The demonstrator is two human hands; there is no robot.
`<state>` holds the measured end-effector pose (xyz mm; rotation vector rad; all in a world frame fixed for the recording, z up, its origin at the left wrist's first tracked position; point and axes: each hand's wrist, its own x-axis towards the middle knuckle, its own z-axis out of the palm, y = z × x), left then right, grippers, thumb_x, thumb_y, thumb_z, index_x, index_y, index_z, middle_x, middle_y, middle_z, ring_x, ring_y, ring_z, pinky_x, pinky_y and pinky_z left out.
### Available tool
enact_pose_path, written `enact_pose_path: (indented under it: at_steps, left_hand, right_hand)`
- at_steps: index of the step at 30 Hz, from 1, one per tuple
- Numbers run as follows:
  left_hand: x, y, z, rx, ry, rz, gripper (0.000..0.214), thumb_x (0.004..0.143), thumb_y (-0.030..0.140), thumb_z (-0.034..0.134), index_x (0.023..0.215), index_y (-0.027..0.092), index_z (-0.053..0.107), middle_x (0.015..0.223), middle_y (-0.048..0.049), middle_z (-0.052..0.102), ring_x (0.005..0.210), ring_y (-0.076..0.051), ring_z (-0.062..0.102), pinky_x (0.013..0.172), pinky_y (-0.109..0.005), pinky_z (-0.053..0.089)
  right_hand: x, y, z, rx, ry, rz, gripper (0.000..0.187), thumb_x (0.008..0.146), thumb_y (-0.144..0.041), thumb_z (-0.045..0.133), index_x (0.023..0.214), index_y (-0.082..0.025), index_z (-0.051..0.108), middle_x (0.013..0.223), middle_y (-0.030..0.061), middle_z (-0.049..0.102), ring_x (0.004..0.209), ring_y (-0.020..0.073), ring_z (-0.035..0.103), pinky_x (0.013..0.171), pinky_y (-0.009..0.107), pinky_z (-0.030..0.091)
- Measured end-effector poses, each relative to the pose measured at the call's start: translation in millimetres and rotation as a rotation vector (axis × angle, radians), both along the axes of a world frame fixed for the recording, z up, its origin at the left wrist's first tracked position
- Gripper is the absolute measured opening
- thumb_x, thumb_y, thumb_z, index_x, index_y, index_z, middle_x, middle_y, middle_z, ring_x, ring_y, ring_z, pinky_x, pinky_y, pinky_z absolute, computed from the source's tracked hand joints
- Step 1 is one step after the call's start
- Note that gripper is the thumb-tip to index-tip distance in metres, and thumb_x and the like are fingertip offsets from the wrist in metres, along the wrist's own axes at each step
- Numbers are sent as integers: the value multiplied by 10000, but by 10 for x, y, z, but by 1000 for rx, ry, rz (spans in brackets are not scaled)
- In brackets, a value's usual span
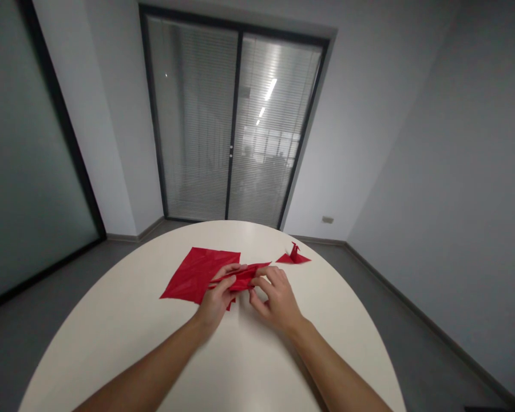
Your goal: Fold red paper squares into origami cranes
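Between my two hands, a little above the table, is a folded piece of red paper (244,278). My left hand (218,294) is closed on its left side, thumb on top and fingers behind. My right hand (274,294) pinches the right edge with bent fingers. Part of the folded paper is hidden by my fingers. Behind and left of my left hand lies a flat red paper sheet (193,272), its right part covered by the hand. Beyond my right hand stands a red origami crane (294,256) with its wings spread.
The round white table (120,337) carries all the paper, and its far edge curves just behind the crane. Past it are glass doors with blinds (193,126), a frosted glass panel (34,160) at left and a wall socket (327,220).
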<state>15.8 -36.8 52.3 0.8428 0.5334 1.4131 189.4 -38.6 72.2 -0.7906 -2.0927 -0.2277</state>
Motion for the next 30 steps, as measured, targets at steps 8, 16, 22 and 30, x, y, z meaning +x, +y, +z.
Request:
enact_pose_path:
  at_steps: [8, 16, 22, 30]
  left_hand:
    - [-56, -10, 27, 66, 24, 21, 272, 809, 274, 663, 1065, 195, 708, 1250, -88, 686, 1130, -236, 639, 891, -298, 527]
    - [-5, -70, 8, 188, 141, 9, 370, 915, 477, 592, 1139, 193, 668, 1263, -120, 681, 1176, -287, 630, 960, -392, 512]
    - [61, -70, 69, 191, 303, 71, 334, 791, 386, 745, 1019, 150, 682, 1020, -112, 752, 991, -274, 687, 929, -396, 515]
    - [75, 30, 18, 73, 293, 140, 425, 668, 267, 772, 1039, 177, 584, 1113, -125, 726, 991, -251, 702, 898, -386, 532]
  right_hand:
    - [8, 5, -11, -28, 46, 68, 147, 840, -123, 578, 948, -215, 619, 1124, 83, 683, 1055, 243, 601, 926, 420, 450]
    - [2, 47, -45, -118, 176, -59, 109, 946, -180, 524, 984, -221, 617, 883, 53, 702, 827, 219, 627, 794, 384, 487]
    - [-4, 59, -96, -185, 265, -49, 92, 949, -198, 536, 1027, -223, 579, 892, 51, 704, 768, 190, 658, 704, 309, 524]
    - [10, 57, -91, -230, 224, 46, 180, 980, -166, 460, 1061, -237, 604, 940, 51, 699, 814, 178, 662, 736, 298, 530]
